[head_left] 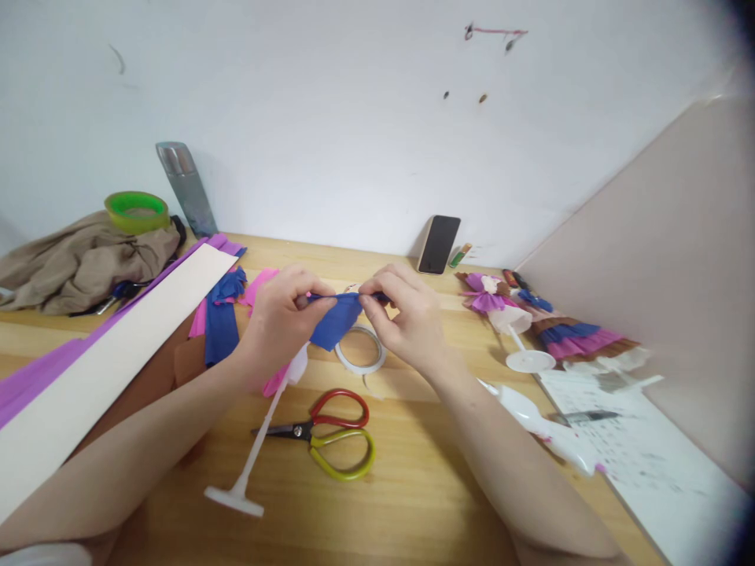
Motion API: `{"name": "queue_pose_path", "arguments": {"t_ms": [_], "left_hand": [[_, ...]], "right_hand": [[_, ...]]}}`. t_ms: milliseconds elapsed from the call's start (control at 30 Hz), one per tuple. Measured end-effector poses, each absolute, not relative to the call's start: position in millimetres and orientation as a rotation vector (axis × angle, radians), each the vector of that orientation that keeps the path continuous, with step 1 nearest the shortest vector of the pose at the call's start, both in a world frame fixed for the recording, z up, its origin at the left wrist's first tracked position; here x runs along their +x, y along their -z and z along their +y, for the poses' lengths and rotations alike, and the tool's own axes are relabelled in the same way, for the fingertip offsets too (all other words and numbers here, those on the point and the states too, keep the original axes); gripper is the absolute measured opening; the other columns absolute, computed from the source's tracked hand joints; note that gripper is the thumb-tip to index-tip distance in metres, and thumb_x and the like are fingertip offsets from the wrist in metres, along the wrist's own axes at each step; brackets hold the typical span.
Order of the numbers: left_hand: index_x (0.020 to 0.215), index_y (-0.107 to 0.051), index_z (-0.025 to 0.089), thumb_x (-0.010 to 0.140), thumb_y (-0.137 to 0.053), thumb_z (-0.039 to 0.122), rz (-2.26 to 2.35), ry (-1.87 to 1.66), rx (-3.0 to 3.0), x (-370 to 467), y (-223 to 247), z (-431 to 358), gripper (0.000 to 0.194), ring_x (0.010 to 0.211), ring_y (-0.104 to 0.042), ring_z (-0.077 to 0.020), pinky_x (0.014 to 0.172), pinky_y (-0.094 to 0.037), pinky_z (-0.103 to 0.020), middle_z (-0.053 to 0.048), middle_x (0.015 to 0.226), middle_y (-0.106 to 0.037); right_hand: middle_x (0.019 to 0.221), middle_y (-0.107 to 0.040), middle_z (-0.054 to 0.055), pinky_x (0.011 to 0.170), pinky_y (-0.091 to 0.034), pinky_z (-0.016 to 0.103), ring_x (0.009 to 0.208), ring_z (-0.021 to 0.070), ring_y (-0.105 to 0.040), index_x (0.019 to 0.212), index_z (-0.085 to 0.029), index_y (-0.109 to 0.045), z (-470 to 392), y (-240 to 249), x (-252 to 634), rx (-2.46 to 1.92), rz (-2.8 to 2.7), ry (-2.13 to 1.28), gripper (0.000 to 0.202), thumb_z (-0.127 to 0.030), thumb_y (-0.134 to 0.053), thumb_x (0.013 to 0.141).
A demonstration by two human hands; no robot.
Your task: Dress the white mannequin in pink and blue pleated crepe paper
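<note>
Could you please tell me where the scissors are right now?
In the head view, the scissors lie on the table just left of centre, below the tape roll, blades pointing left.

Soft, even light covers the pale painted wall; the black rectangular phone casts a faint leftward shadow. Wide-angle distortion tilts the tall grey metallic bottle, and darkness rims the right-hand corners.
</note>
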State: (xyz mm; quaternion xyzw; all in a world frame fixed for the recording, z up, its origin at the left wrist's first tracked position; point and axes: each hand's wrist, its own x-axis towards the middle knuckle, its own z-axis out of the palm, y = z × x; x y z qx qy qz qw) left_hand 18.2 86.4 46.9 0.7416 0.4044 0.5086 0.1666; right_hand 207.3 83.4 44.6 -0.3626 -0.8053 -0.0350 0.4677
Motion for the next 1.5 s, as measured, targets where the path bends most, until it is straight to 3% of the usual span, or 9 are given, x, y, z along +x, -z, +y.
{"name": "queue_pose_path", "arguments": {"t_ms": [100, 200, 333, 567, 767, 967, 1033, 1133, 1500], "left_hand": [[0.064, -0.068, 0.02, 0.076, -0.066, 0.018, 1.13, -1.345, 2.012, 16.4, -51.2, 88.4, 0.012, 0.055, -0.047, -0.0117, 0.054, -0.035, -0.026, 0.002, 0.06, -0.057], [0.063, -0.067, 0.02, 0.075, -0.066, 0.016, 1.093, -1.361, 2.033, 16.3, -51.3, 88.5, 0.013, 0.056, -0.048, -0.0118, 0.055, -0.036, -0.026, 0.002, 0.06, -0.059], [0.066, -0.069, 0.019, 0.075, -0.069, 0.018, 0.979, -1.329, 1.94, 18.6, -46.9, 88.2, 0.009, 0.063, -0.055, -0.0135, 0.06, -0.042, -0.026, 0.001, 0.065, -0.064], [0.068, -0.071, 0.018, 0.075, -0.07, 0.02, 0.903, -1.245, 1.852, 19.0, -44.8, 88.0, 0.007, 0.062, -0.055, -0.0129, 0.059, -0.043, -0.026, 0.001, 0.065, -0.065], [0.066, -0.067, 0.018, 0.079, -0.066, 0.018, 1.004, -1.292, 2.204, 13.0, -46.5, 92.2, 0.013, 0.056, -0.049, -0.0115, 0.054, -0.037, -0.026, 0.003, 0.059, -0.057], [0.094, -0.073, 0.021, 0.078, -0.073, 0.021, 0.993, -1.443, 2.58, 15.2, -46.8, 89.1, 0.016, 0.085, -0.061, -0.0202, 0.076, -0.045, -0.034, -0.004, 0.091, -0.072], [0.085, -0.072, 0.021, 0.081, -0.069, 0.019, 0.906, -1.431, 2.621, 16.0, -47.2, 88.1, 0.005, 0.078, -0.06, -0.0179, 0.074, -0.044, -0.033, -0.002, 0.08, -0.071], [0.073, -0.069, 0.02, 0.085, -0.064, 0.015, 0.864, -1.36, 2.561, 15.6, -47.2, 89.8, 0.013, 0.067, -0.056, -0.0145, 0.069, -0.042, -0.03, 0.002, 0.066, -0.066], [0.068, -0.07, 0.018, 0.071, -0.07, 0.026, 0.993, -1.165, 1.889, 14.2, -49.1, 100.0, 0.009, 0.06, -0.059, -0.0133, 0.058, -0.045, -0.025, 0.0, 0.064, -0.07]], "right_hand": [[0.085, -0.065, 0.005, 0.074, -0.049, 0.036, 0.079, 0.0207, -0.059, 0.09, -0.022, -0.061, 83.3, -47.9, 209.1, -0.889, -1.981, -0.009, 0.008, -0.017, -0.058, 0.084], [0.102, -0.07, 0.007, 0.089, -0.047, 0.045, 0.098, 0.0266, -0.06, 0.106, -0.022, -0.063, 84.3, -47.6, 209.8, -0.88, -1.994, -0.073, 0.027, -0.024, -0.069, 0.079], [0.091, -0.073, 0.004, 0.094, -0.047, 0.046, 0.11, 0.0277, -0.06, 0.093, -0.024, -0.068, 85.3, -43.8, 206.2, -0.821, -1.916, -0.234, 0.017, -0.02, -0.073, 0.077], [0.077, -0.07, 0.003, 0.084, -0.053, 0.04, 0.095, 0.0248, -0.067, 0.065, -0.022, -0.066, 82.0, -47.2, 204.2, -0.853, -1.742, -0.494, 0.013, -0.015, -0.076, 0.07], [0.073, -0.07, 0.002, 0.085, -0.052, 0.039, 0.092, 0.0233, -0.068, 0.064, -0.022, -0.067, 83.7, -50.1, 207.3, -0.852, -1.724, -0.567, 0.011, -0.016, -0.072, 0.072], [0.073, -0.069, 0.002, 0.083, -0.052, 0.036, 0.087, 0.0215, -0.067, 0.064, -0.021, -0.066, 80.2, -48.4, 201.3, -0.87, -1.737, -0.588, 0.01, -0.019, -0.07, 0.072], [0.074, -0.07, 0.002, 0.082, -0.052, 0.036, 0.087, 0.0215, -0.067, 0.064, -0.022, -0.067, 78.8, -48.8, 200.5, -0.883, -1.744, -0.58, 0.009, -0.019, -0.07, 0.072], [0.076, -0.07, 0.003, 0.081, -0.051, 0.036, 0.087, 0.0218, -0.067, 0.064, -0.021, -0.067, 79.1, -49.8, 201.8, -0.906, -1.749, -0.609, 0.009, -0.021, -0.071, 0.072], [0.07, -0.068, 0.001, 0.063, -0.048, 0.028, 0.068, 0.0157, -0.062, 0.067, -0.019, -0.067, 84.0, -50.0, 204.5, -0.964, -1.674, -0.797, 0.009, -0.025, -0.067, 0.073]]}}
